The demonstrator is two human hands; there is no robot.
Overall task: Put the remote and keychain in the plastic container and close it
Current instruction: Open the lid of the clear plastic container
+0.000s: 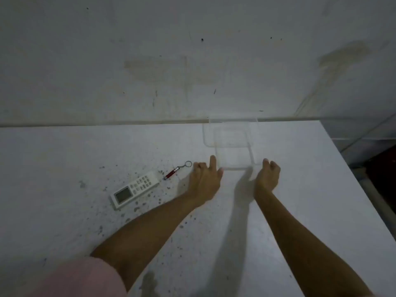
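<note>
We have left hand and right hand curled loosely, flanking the clear plastic container, gripping nothing. Lift the lid evenly; remote and keychain lie left on the table.

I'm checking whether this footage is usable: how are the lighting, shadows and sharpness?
Head view: dim and soft throughout; the clear plastic container almost vanishes against the white table; both forearms cast shadows; wide-angle bending at the edges; the white remote stays legible.
</note>
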